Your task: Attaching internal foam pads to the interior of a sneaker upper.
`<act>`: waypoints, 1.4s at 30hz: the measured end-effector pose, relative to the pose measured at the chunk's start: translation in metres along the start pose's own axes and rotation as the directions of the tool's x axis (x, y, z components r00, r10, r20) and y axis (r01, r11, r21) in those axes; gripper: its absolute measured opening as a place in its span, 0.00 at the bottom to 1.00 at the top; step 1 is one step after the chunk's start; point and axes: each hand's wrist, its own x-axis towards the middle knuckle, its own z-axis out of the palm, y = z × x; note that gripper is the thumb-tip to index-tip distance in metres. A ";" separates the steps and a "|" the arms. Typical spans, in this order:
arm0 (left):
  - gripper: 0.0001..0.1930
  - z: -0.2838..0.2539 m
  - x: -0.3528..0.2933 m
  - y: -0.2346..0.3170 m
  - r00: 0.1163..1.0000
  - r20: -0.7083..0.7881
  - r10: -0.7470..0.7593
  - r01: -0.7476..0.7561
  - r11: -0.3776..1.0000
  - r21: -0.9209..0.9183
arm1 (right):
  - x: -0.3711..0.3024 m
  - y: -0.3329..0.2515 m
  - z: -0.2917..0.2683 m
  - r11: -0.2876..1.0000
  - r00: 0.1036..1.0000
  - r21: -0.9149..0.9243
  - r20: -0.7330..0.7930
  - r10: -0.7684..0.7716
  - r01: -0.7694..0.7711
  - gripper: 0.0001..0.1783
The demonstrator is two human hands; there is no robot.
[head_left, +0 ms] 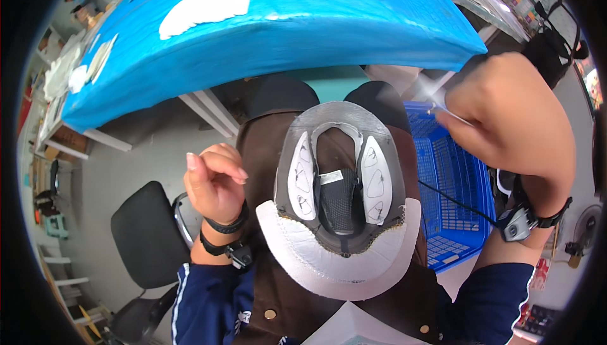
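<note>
- Shoe upper [341, 206], grey with white side panels and a black mesh tongue, lies flat on the brown apron [284, 307] over the person's lap, at the centre of the view; a white curved piece rims its lower edge.
- Right hand [506, 111], at two o'clock from the upper, is raised well above it with the grip closed together on a thin metal needle [452, 115] that juts toward nine o'clock; a dark thread [455, 203] runs below the wrist toward the upper.
- Left hand [215, 184], at nine o'clock from the upper and just beside it, is half curled, fingers bent toward the thumb; whether anything lies between them cannot be told.
- Both wrists carry black bands, the right one with a small grey device.
- Blue plastic basket [449, 174] sits at three o'clock, under the right forearm.
- Blue-covered counter [303, 16] spans twelve o'clock, with a white cut piece [205, 7] lying on it.
- Black chair [142, 244] stands at eight o'clock.
</note>
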 end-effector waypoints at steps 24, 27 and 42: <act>0.32 -0.005 -0.004 0.002 0.995 0.028 -0.091 0.091 0.996 0.012 | 0.009 -0.010 -0.021 0.994 0.954 0.098 0.299 0.011 -0.042 0.16; 0.32 -0.006 -0.004 0.001 0.996 0.030 -0.081 0.081 0.997 0.012 | 0.015 -0.009 -0.021 0.965 0.965 0.259 0.258 -0.042 -0.027 0.15; 0.32 -0.010 -0.006 0.001 0.997 0.027 -0.078 0.078 0.997 0.002 | 0.032 -0.013 -0.008 0.946 0.997 0.321 0.032 -0.071 0.057 0.17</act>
